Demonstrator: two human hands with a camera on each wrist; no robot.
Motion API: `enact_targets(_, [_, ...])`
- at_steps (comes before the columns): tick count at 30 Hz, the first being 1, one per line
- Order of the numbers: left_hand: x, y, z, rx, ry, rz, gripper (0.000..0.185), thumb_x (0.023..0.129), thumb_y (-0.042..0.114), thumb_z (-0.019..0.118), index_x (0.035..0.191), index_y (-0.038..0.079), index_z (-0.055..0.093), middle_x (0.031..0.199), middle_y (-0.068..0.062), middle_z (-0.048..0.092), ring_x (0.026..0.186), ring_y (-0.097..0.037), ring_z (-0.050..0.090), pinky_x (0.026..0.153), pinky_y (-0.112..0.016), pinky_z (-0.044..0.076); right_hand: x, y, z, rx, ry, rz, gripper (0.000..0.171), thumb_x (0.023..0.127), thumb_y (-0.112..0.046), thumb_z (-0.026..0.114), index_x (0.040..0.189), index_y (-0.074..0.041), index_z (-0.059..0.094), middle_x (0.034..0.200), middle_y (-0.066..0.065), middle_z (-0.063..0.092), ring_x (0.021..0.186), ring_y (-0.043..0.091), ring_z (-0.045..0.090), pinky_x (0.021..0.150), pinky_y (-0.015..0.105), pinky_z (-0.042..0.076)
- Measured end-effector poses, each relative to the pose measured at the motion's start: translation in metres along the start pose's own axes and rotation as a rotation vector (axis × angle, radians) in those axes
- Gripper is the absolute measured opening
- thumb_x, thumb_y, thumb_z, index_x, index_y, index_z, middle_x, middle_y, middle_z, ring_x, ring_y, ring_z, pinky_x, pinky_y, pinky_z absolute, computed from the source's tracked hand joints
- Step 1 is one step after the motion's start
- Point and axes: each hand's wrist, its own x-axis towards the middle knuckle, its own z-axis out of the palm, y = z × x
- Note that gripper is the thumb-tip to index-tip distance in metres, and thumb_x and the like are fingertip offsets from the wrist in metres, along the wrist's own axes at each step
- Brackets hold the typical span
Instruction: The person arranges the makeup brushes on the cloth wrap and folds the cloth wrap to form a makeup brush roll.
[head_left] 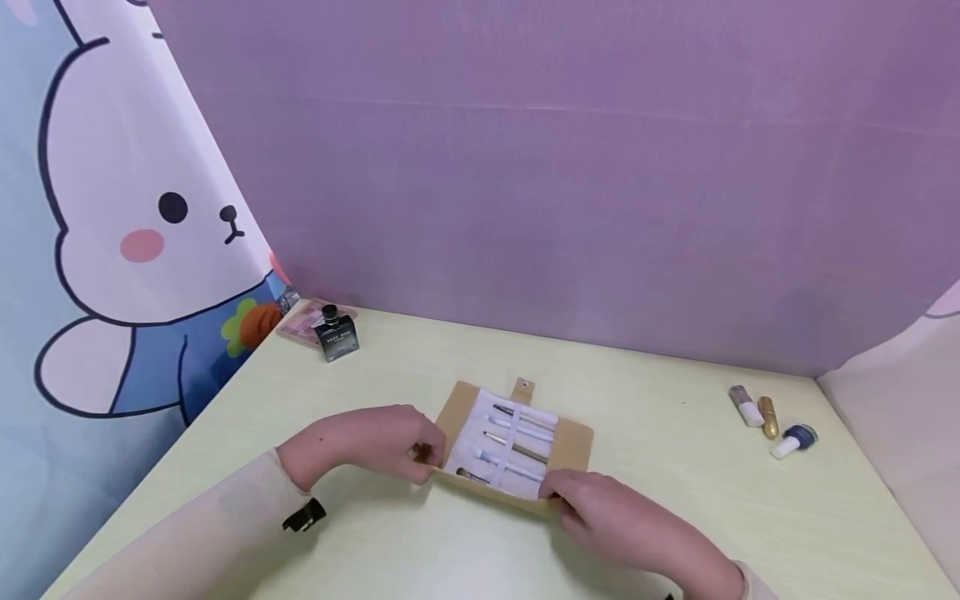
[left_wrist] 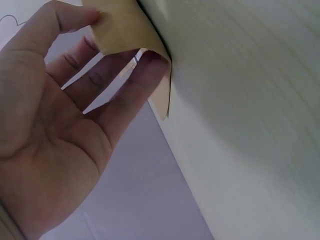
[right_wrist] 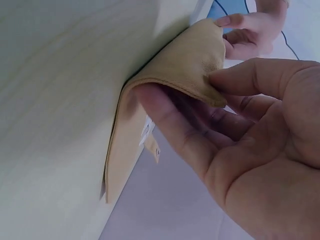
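Observation:
A tan fabric brush roll [head_left: 572,440] lies unrolled on the pale table [head_left: 660,500], with several makeup brushes [head_left: 517,450] tucked under white elastic bands. My left hand [head_left: 416,450] pinches the roll's near left corner [left_wrist: 127,30] between thumb and fingers. At the near right corner [right_wrist: 180,75], my right hand [head_left: 570,496] pinches the edge, thumb on top and fingers underneath, and lifts it off the table. A snap tab [head_left: 522,387] sticks out at the far edge.
A dark square bottle [head_left: 336,333] stands on a pink palette [head_left: 300,321] at the far left. Small tubes and a blue-capped bottle [head_left: 795,440] lie at the right. A purple backdrop and a cartoon rabbit curtain [head_left: 135,217] enclose the table.

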Motion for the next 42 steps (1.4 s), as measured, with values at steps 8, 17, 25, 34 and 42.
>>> enact_targets(8, [0.000, -0.004, -0.001, -0.115, 0.034, -0.032, 0.006, 0.102, 0.022, 0.065, 0.096, 0.024, 0.065, 0.085, 0.014, 0.061, 0.073, 0.001, 0.051, 0.068, -0.018, 0.045, -0.002, 0.010, -0.008, 0.133, 0.004, 0.012, 0.023, 0.106, -0.002, 0.054, 0.118, -0.016, 0.069, 0.105, -0.007, 0.074, 0.079, -0.003, 0.051, 0.069, 0.020, 0.048])
enact_targets(17, [0.010, -0.008, 0.003, -0.138, 0.099, -0.066, 0.010, 0.106, 0.016, 0.061, 0.100, 0.021, 0.067, 0.083, 0.012, 0.062, 0.071, -0.001, 0.052, 0.065, -0.020, 0.048, 0.002, 0.023, -0.010, 0.277, 0.037, 0.074, 0.025, 0.106, -0.001, 0.056, 0.125, -0.009, 0.071, 0.091, -0.004, 0.066, 0.066, -0.003, 0.046, 0.058, 0.020, 0.046])
enact_targets(25, [0.022, -0.007, 0.011, -0.066, 0.155, -0.134, 0.008, 0.107, 0.018, 0.064, 0.101, 0.021, 0.067, 0.081, 0.011, 0.060, 0.068, -0.002, 0.049, 0.065, -0.021, 0.044, 0.009, 0.030, -0.005, 0.271, 0.075, 0.134, 0.025, 0.104, 0.002, 0.059, 0.124, -0.005, 0.073, 0.099, 0.003, 0.074, 0.065, -0.001, 0.055, 0.058, 0.022, 0.051])
enact_targets(34, [0.029, -0.003, 0.014, -0.051, 0.162, -0.169, 0.009, 0.108, 0.018, 0.063, 0.101, 0.019, 0.067, 0.081, 0.009, 0.059, 0.068, -0.004, 0.047, 0.064, -0.021, 0.041, 0.015, 0.031, -0.001, 0.167, 0.109, 0.135, 0.022, 0.100, 0.004, 0.063, 0.116, -0.003, 0.076, 0.109, 0.006, 0.076, 0.083, 0.002, 0.055, 0.068, 0.020, 0.052])
enact_targets(42, [0.034, -0.002, 0.018, -0.019, 0.169, -0.178, 0.008, 0.104, 0.015, 0.069, 0.097, 0.017, 0.069, 0.088, 0.006, 0.063, 0.079, -0.010, 0.054, 0.074, -0.028, 0.046, 0.018, 0.029, 0.003, 0.129, 0.113, 0.179, 0.020, 0.096, 0.006, 0.067, 0.109, -0.006, 0.076, 0.103, 0.000, 0.066, 0.085, 0.004, 0.054, 0.071, 0.020, 0.053])
